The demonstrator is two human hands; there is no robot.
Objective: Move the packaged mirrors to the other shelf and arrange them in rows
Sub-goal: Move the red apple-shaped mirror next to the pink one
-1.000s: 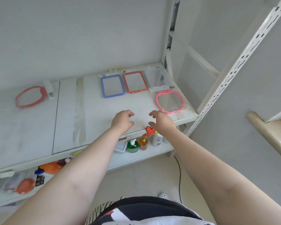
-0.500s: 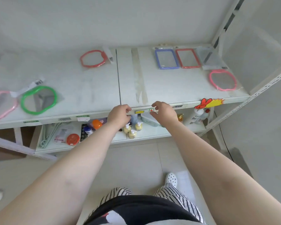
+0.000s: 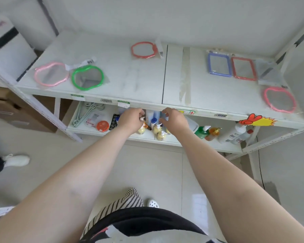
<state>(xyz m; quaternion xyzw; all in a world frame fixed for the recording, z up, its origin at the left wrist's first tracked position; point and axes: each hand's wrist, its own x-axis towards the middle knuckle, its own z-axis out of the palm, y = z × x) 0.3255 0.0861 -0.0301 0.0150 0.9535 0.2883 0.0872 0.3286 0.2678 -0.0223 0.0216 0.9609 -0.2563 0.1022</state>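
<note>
Packaged mirrors lie flat on the white top shelf (image 3: 133,81). On its left half are a pink round mirror (image 3: 51,74), a green round one (image 3: 87,77) and a red round one (image 3: 144,50). On the right half a blue rectangular mirror (image 3: 218,63), a red rectangular one (image 3: 244,68) and a clear-packaged one (image 3: 268,72) form a row, with a pink round mirror (image 3: 279,99) in front. My left hand (image 3: 132,120) and my right hand (image 3: 174,120) hang with loosely curled fingers, holding nothing, in front of the shelf's front edge.
The lower shelf (image 3: 147,135) holds pump bottles (image 3: 158,128), a green bottle (image 3: 202,131), an orange bottle (image 3: 213,132), white bottles (image 3: 235,134) and hangers (image 3: 84,111). Cardboard boxes (image 3: 9,109) stand at the left. Another person's white shoe (image 3: 16,160) is on the floor.
My view has swung left and back, bringing the shelf's left half into sight. Both hands have drawn back from over the shelf top to below its front edge.
</note>
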